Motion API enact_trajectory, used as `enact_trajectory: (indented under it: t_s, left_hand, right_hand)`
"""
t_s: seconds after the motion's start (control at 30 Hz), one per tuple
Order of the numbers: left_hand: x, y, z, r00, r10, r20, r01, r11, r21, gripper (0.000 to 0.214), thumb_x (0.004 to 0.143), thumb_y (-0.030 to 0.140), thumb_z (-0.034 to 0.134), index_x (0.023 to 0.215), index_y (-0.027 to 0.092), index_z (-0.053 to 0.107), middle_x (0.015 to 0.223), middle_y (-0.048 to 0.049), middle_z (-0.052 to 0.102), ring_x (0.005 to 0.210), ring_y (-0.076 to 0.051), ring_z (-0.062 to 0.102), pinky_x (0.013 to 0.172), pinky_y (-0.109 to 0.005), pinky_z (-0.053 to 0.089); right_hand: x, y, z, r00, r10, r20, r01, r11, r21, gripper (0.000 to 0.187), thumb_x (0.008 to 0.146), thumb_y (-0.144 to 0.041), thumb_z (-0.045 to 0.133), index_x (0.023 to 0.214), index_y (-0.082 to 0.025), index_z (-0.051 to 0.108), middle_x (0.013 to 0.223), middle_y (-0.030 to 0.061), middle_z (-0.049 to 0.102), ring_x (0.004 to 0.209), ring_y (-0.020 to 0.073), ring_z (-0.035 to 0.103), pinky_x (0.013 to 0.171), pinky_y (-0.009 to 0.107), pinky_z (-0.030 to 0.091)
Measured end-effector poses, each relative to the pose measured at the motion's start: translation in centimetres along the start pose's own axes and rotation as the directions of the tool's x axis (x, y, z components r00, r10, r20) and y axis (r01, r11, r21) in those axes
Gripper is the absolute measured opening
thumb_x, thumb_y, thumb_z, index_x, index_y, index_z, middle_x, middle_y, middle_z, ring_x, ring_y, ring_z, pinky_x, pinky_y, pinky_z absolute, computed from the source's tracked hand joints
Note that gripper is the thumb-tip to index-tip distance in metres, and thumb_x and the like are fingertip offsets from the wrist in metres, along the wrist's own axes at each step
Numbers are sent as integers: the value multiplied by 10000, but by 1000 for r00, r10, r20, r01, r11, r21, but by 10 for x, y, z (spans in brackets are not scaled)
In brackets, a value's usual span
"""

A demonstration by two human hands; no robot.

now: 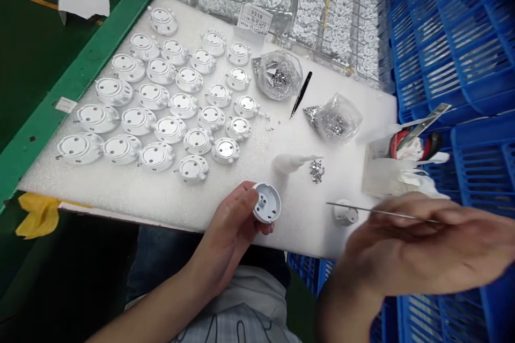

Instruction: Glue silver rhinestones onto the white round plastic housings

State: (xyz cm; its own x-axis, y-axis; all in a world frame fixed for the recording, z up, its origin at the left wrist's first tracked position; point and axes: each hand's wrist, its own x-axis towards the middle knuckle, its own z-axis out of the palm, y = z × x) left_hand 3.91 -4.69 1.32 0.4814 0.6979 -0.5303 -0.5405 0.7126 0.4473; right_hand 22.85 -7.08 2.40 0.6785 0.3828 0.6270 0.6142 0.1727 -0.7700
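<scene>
At tip of L hand [232, 218] sits rnd wht part [269, 206], rim pinched.

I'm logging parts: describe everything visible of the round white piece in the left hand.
The round white piece is a shallow, smooth cup, like plastic or painted metal. Inside, a small post stands left of centre, with dark spots on the floor. It is tilted, open side toward the camera, above the foam sheet. The left hand holds it, thumb at the rim.

Bottle [286, 164] behind round part [270, 204]
</scene>
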Motion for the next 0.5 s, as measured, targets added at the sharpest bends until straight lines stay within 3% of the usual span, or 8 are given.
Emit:
enact_trajectory:
  t_s: [0.1,0.17,0.27,0.5]
  left_hand:
    - [-3,1,2,1000,-16,-19,16,1000,21,354,837,507,807,834,179,672,747,20,614,691,-114,542,705,-211,477]
    - [-4,3,4,999,-28,-29,30,998,49,372,819,518,815,839,176,669,740,17,611,688,-116,549,697,-209,468]
    - [-4,4,5,999,-34,-34,37,996,82,377,808,520,818,852,176,671,737,16,607,694,-118,552,697,-206,463]
    - [-4,4,5,999,-36,-28,39,994,103,374,796,516,818,850,179,666,719,15,598,689,-123,532,677,-208,449]
  right_hand:
    - [-23,-12,28,995,-96,-35,101,977,190,172,981,-259,546,815,-254,503,652,-68,422,406,84,411,353,212,296]
    - [-30,-17,37,996,-89,22,83,974,210,190,994,-277,529,808,-254,500,618,-68,410,389,96,435,346,222,297]
    - [-33,-20,40,995,-48,86,34,987,154,243,1015,-382,505,805,-265,466,588,-69,379,361,118,433,347,256,335]
    - [-37,-16,41,988,-82,128,68,992,109,281,1011,-430,533,805,-257,451,596,-80,383,367,119,489,364,266,404]
